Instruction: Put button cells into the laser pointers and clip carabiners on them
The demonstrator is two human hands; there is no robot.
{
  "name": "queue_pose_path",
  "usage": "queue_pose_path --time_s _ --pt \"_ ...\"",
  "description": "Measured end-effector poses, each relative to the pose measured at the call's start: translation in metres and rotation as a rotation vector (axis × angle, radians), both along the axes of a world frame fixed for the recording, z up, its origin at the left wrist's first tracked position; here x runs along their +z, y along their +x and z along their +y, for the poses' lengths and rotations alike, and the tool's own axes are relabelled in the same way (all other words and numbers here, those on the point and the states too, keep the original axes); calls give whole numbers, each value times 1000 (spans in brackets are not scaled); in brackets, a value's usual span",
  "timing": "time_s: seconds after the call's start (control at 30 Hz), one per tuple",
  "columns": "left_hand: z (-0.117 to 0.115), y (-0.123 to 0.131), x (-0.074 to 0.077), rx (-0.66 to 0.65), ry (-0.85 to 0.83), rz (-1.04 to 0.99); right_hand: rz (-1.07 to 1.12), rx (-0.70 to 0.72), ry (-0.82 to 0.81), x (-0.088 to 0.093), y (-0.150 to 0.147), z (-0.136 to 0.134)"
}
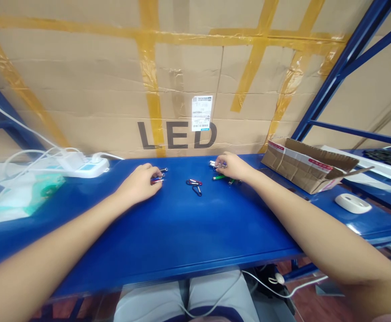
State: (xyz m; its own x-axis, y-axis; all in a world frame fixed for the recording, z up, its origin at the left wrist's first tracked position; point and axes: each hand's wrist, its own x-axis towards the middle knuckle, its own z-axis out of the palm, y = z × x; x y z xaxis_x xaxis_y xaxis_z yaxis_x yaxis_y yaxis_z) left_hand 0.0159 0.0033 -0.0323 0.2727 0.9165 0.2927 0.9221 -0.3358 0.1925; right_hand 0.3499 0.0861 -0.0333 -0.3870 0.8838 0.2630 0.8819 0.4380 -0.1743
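Observation:
On the blue table (pixel 182 228), my left hand (pixel 140 182) is closed around small carabiners (pixel 157 180), a red-and-blue one and a dark one showing at its fingertips. My right hand (pixel 232 166) pinches a silvery carabiner (pixel 217 165) above several green ones (pixel 219 177), partly hidden under the palm. Between the hands lie a red carabiner (pixel 194 182) and, just below it, a dark blue one (pixel 197 191).
An open cardboard box (pixel 296 167) stands at the right, with a white mouse (pixel 352 203) in front. A white power strip (pixel 81 167) with cables and a plastic bag (pixel 17 197) lie at the left. A large carton (pixel 108 98) stands behind the table.

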Motion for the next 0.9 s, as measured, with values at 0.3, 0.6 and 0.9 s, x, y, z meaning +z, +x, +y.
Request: queue_pose_path --time_s 0.3,0.6,0.9 --pt "0 0 -1 -14 3 -10 -5 92 12 -5 -1 1" --pt "0 -2 0 -15 10 -1 -25 76 -21 0 9 2" --pt "1 -4 -1 -18 21 12 -10 56 -3 -5 4 4"
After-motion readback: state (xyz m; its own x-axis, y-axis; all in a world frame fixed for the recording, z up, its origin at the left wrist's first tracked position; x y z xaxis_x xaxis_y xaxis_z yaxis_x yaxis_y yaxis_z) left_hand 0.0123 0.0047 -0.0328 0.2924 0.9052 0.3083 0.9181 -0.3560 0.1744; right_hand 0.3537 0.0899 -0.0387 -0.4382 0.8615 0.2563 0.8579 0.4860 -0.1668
